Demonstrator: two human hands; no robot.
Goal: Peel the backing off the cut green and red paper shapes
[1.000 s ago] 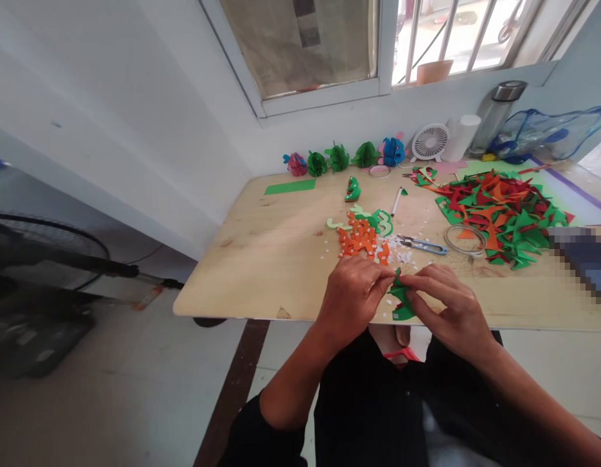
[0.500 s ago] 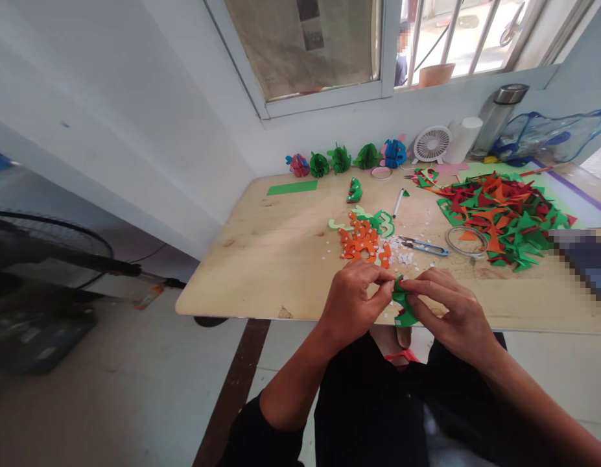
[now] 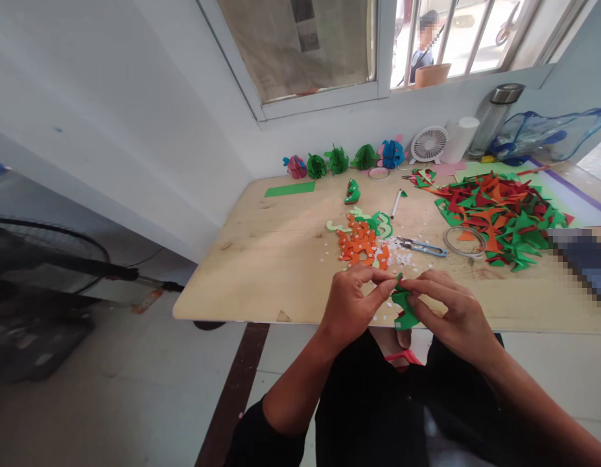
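Observation:
A green paper piece [image 3: 406, 314] with some red on it hangs between my hands at the table's front edge. My right hand [image 3: 453, 310] pinches it from the right. My left hand [image 3: 353, 299] is closed, its thumb and fingertips pressed together at the piece's top left; whatever lies between them is too small to make out. Just beyond my left hand lie orange paper cut-outs [image 3: 362, 240] with white squares on them. Green cut-outs [image 3: 384, 224] adjoin them, and small white bits [image 3: 403, 258] are scattered to their right.
Blue-handled snips [image 3: 426, 248] and a wire ring [image 3: 465, 241] lie beyond my hands. A heap of red, orange and green scraps [image 3: 504, 214] covers the right side. Folded paper figures [image 3: 338, 161], a small fan [image 3: 429, 144] and a bottle [image 3: 497, 120] stand along the wall.
The view has shifted slightly. My left fingertips have moved a little at the top of the green piece. Outside the window, a person has come further into view.

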